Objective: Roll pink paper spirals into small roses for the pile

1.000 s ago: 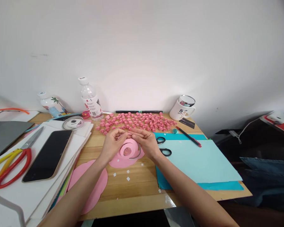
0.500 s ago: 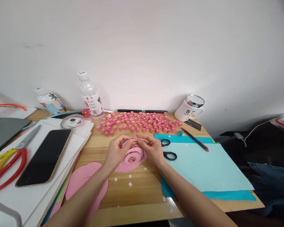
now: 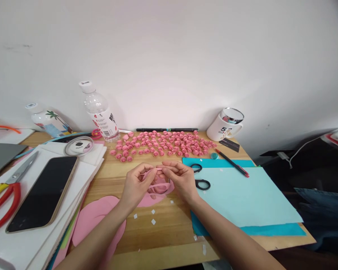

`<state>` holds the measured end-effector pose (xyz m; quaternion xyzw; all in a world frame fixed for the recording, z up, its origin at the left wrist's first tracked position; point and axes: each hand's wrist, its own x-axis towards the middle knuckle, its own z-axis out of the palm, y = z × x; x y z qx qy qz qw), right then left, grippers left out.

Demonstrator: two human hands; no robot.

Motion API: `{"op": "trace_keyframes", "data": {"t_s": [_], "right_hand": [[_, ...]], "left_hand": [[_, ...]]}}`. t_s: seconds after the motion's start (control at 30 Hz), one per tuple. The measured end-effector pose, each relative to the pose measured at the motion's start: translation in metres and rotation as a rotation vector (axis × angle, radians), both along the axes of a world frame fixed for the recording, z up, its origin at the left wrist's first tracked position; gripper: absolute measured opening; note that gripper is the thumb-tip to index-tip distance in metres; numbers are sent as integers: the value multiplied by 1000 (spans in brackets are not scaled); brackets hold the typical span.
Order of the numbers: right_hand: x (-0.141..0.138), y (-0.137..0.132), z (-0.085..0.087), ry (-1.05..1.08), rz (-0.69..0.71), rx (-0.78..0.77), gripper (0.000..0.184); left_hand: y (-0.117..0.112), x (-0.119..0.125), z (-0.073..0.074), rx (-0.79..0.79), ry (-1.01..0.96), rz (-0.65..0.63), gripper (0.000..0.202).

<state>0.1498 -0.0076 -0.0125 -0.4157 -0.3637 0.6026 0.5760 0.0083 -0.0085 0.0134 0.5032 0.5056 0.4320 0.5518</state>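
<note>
Now both hands pinch a pink paper spiral point(image 3: 157, 179) mid-desk.
Fingertips of the left hand point(image 3: 135, 184) and right hand point(image 3: 180, 178) press its thin curling strip; small rolled pink roses point(image 3: 161, 144) lie at 12 o'clock, a white glossy mug point(image 3: 224, 129), contents unclear, at 2 o'clock.

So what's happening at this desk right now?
A person at a wooden table pinches a pink paper spiral between the left hand and right hand. Rows of small rolled pink paper roses lie behind the hands, and black scissors rest beside the right hand at the edge of the blue paper sheets.
</note>
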Motion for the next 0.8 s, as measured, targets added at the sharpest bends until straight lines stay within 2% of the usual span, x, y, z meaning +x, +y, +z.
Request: {"op": "trace_keyframes", "data": {"t_s": [0.07, 0.23, 0.6, 0.8], "right_hand": [[0, 0, 0, 2, 0, 5, 23], [1, 0, 2, 5, -9, 13, 23], [3, 0, 6, 6, -37, 2, 27], [2, -2, 9, -57, -11, 50, 29]], "left_hand": [[-1, 0, 2, -29, -21, -12, 21], [-2, 1, 6, 15, 8, -35, 21], [0, -1, 5, 194, 169, -4, 15], [0, -2, 11, 245, 165, -105, 17]]}}
